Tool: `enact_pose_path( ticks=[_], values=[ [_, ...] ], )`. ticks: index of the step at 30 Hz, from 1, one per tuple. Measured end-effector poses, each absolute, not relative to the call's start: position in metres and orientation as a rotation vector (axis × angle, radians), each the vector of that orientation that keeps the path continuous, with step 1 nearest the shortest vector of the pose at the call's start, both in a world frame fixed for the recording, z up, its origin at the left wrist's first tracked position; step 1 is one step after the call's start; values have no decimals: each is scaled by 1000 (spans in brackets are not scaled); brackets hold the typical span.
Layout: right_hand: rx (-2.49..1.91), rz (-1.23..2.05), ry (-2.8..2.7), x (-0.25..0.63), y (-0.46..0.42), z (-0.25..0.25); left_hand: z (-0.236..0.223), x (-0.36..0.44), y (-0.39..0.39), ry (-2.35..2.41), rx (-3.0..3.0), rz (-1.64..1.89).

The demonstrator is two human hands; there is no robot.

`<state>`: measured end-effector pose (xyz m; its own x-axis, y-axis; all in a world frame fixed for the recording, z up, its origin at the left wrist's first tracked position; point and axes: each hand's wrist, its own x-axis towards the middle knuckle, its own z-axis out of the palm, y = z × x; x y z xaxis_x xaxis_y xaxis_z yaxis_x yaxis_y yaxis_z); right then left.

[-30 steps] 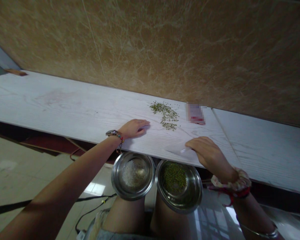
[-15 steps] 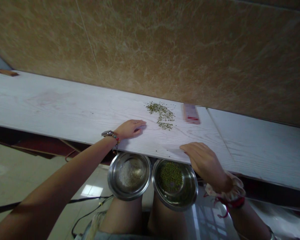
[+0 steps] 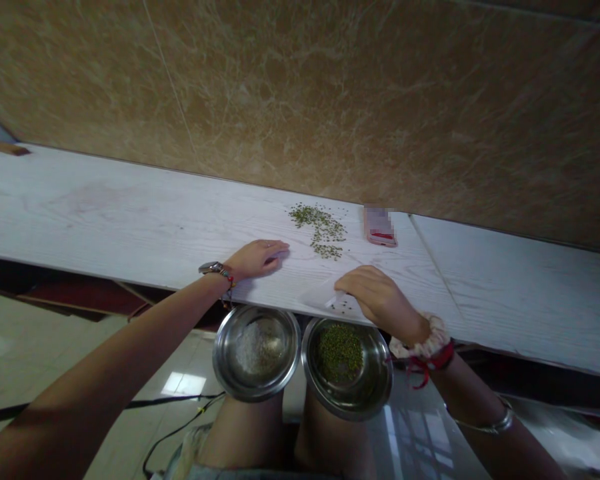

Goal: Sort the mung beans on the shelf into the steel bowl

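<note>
My left hand (image 3: 258, 257) lies flat on the white wooden tabletop (image 3: 130, 213), fingers stretched out toward a scatter of green beans (image 3: 319, 227). Near the table's front edge my right hand (image 3: 377, 297) has its fingers curled down over a clear piece of plastic (image 3: 321, 295) and a few loose beans (image 3: 344, 305). Just below that edge, two steel bowls rest on my knees. The left bowl (image 3: 257, 352) holds white grains, and the right bowl (image 3: 347, 367) holds green beans.
A pink phone (image 3: 379, 227) lies on the table beside the bean scatter, close to the brown marbled wall (image 3: 330, 93). A seam (image 3: 430, 257) splits the tabletop at right. A black cable (image 3: 170, 400) runs across the tiled floor at lower left.
My right hand has slid left along the table's front edge, and a few beans now lie beside its fingers above the bean bowl. The left hand has stayed put.
</note>
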<state>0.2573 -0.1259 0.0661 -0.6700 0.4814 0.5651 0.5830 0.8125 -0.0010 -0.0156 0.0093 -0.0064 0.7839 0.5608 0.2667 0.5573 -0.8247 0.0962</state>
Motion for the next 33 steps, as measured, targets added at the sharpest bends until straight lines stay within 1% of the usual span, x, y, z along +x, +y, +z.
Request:
enact_pose_path(
  ticks=[3,9,14,18,20,25,30,33],
  values=[
    [-761,-199,-2487,267,-123,68,-5,-16,8,852,2987,445],
    [-819,-141,-2524,295,-139,76,-2,-18,2,490,3011,426],
    [-915,-296,-2456,307,-152,76,0,-15,6,354,3039,402],
    [-1092,-561,-2330,305,-161,69,3,-12,7,409,3028,232],
    [-1127,-624,-2345,301,-167,65,3,-11,3,480,2995,133],
    [-1099,-566,-2409,286,-182,69,4,-9,-11,716,2937,19],
    [-1056,-385,-2408,275,-196,80,7,-7,-17,761,2923,-34],
    [-1041,-346,-2398,273,-203,83,9,-7,-18,779,2921,-41]
  ],
)
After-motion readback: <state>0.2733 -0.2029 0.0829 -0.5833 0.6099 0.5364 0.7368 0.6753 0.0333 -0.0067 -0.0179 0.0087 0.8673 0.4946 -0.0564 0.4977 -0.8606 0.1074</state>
